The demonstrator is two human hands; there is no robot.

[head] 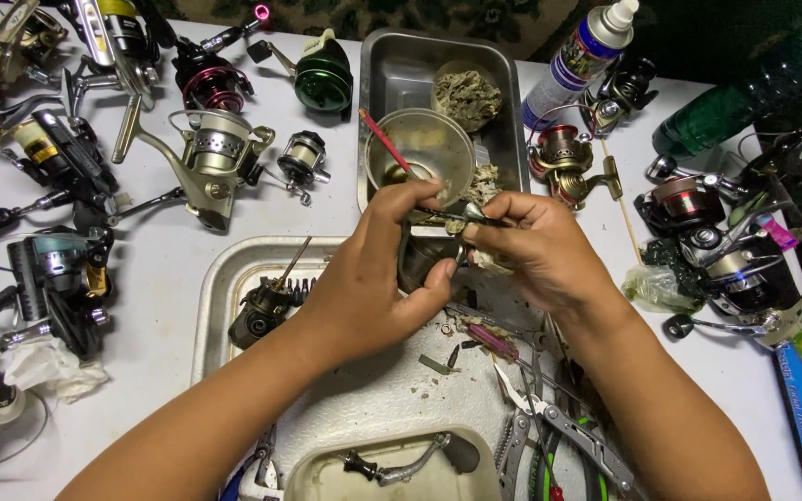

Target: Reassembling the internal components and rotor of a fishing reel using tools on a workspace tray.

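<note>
Left hand (368,283) gripping dark rounded metal reel part (424,262) above dented steel tray (234,278). Right hand (536,249) pinching thin metal tool (457,219) plus pale rag against part. Risk: tool slipping, small pieces dropping among tray clutter, rag snagging.

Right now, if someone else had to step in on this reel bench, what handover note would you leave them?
Left hand grips a dark reel part above the metal tray.
Right hand pinches a thin tool against that part, with a wad of dirty rag under its fingers.
A small bowl with a red brush sits in the steel pan behind.
Done: the part is off its reel; a stripped reel body lies in the tray.
Left: cannot tell how far the work on the part has got.
</note>
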